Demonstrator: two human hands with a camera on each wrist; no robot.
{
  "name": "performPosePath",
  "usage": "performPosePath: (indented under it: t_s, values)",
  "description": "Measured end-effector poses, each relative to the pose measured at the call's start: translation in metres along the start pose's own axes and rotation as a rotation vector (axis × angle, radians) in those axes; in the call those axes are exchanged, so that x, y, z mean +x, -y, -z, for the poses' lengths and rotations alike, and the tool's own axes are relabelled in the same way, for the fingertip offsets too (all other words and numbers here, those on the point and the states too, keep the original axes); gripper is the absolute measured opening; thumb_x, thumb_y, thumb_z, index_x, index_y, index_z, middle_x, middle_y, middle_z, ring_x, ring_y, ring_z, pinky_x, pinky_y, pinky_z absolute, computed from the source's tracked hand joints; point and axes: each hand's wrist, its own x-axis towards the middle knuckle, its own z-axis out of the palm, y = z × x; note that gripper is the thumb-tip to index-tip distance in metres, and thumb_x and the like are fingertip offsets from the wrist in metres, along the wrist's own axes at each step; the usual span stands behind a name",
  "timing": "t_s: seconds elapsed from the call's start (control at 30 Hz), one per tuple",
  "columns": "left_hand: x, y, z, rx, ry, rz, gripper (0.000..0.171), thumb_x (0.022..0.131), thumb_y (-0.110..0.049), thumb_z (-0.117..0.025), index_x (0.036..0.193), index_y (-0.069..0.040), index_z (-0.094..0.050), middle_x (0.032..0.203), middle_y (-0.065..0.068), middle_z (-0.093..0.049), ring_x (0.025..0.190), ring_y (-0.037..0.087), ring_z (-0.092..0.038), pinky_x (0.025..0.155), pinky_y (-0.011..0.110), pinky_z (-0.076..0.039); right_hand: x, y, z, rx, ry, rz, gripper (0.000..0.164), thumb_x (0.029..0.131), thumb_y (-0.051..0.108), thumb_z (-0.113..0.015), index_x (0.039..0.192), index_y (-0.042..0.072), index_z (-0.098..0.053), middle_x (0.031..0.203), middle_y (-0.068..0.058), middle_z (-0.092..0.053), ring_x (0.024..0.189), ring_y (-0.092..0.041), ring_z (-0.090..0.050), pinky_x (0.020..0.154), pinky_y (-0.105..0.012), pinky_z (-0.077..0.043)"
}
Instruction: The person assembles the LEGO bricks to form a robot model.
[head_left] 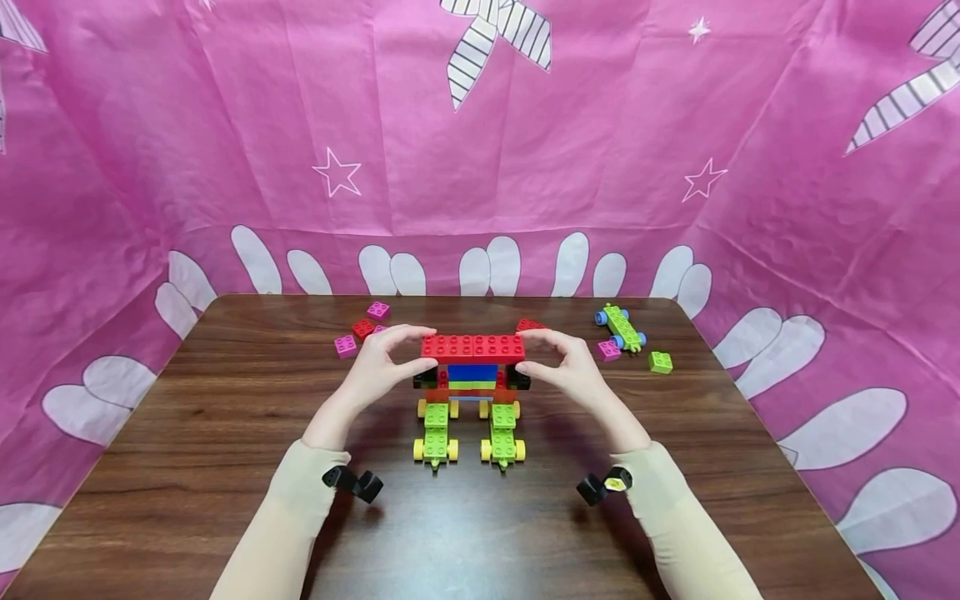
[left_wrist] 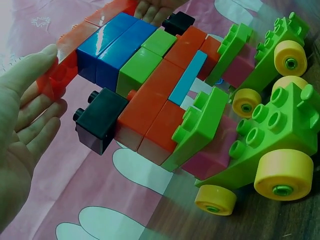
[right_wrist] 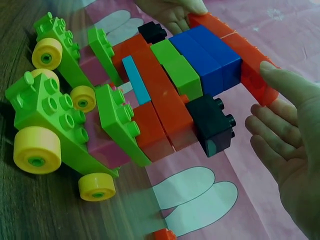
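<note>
A toy-brick build stands on two lime green wheeled bases [head_left: 437, 442] with yellow wheels [left_wrist: 284, 175]. Along its top runs a row of red bricks [head_left: 472, 347] with a seam in the middle. My left hand [head_left: 381, 367] pinches the row's left end between thumb and fingers; the right end is held the same way by my right hand [head_left: 567, 368]. Under the row sit blue bricks [right_wrist: 210, 57], then lime green bricks [right_wrist: 177, 70] and wider red bricks [left_wrist: 150, 105]. Black bricks [left_wrist: 102, 120] stick out at both sides, and a light blue bar [left_wrist: 188, 76] shows below.
Loose pink bricks [head_left: 346, 346] and a red brick [head_left: 363, 328] lie at the back left of the brown table [head_left: 225, 433]. A red piece [head_left: 529, 325] is behind my right hand. At back right are a blue-wheeled green base [head_left: 622, 327], a pink brick [head_left: 609, 350] and a green brick [head_left: 661, 362].
</note>
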Motion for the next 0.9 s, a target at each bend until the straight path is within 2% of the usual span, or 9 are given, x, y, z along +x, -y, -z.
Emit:
performPosePath:
  t_s: [0.13,0.3,0.5,0.6,0.8,0.9]
  values:
    - [-0.001,-0.001,0.000,-0.003,-0.004,0.003,0.041,0.080,-0.011,-0.078,0.119,-0.005,-0.066,0.116,0.011,-0.068,0.111,0.026,-0.061,0.099,0.050,-0.046,0.000,-0.002,0.005,0.043,-0.013,0.024,0.041,0.084,0.002,-0.072,0.124,0.001,-0.062,0.119,-0.018,-0.066,0.105,-0.013,-0.065,0.085,-0.021,-0.053]
    - [-0.002,0.000,0.000,-0.007,-0.003,0.019,0.043,0.081,-0.012,-0.077,0.120,-0.003,-0.065,0.117,0.011,-0.068,0.111,0.027,-0.061,0.099,0.051,-0.046,0.001,0.002,0.012,0.080,-0.042,0.022,0.039,0.086,-0.005,-0.066,0.124,-0.004,-0.059,0.120,-0.025,-0.063,0.104,0.000,-0.062,0.082,-0.019,-0.053]
    - [-0.003,0.001,-0.002,-0.016,0.003,0.031,0.042,0.082,-0.013,-0.077,0.122,-0.004,-0.064,0.119,0.011,-0.068,0.112,0.026,-0.060,0.100,0.050,-0.046,0.001,0.014,0.019,0.016,-0.085,0.019,0.035,0.086,-0.004,-0.066,0.120,-0.010,-0.059,0.117,-0.028,-0.063,0.099,0.008,-0.060,0.080,-0.015,-0.052]
    - [-0.004,0.001,-0.002,-0.012,0.002,0.040,0.043,0.082,-0.014,-0.077,0.122,-0.005,-0.065,0.119,0.011,-0.067,0.112,0.026,-0.061,0.099,0.051,-0.046,0.002,0.011,0.021,-0.007,-0.112,0.013,0.034,0.086,-0.004,-0.067,0.118,-0.011,-0.060,0.116,-0.029,-0.064,0.099,0.008,-0.059,0.082,-0.019,-0.053]
    - [-0.003,0.000,-0.002,-0.006,0.003,0.048,0.043,0.082,-0.016,-0.077,0.123,-0.007,-0.064,0.120,0.010,-0.067,0.113,0.026,-0.060,0.100,0.051,-0.046,0.005,-0.008,0.024,-0.042,-0.110,-0.021,0.035,0.085,0.000,-0.069,0.118,-0.008,-0.061,0.115,-0.027,-0.065,0.100,-0.001,-0.061,0.083,-0.019,-0.051]
    - [-0.004,0.000,-0.002,-0.002,-0.004,0.045,0.043,0.082,-0.015,-0.077,0.122,-0.007,-0.065,0.118,0.010,-0.068,0.111,0.026,-0.061,0.099,0.050,-0.046,0.009,-0.031,0.023,-0.071,-0.096,-0.049,0.037,0.085,0.004,-0.072,0.119,-0.005,-0.061,0.116,-0.025,-0.065,0.100,-0.008,-0.062,0.085,-0.027,-0.053]
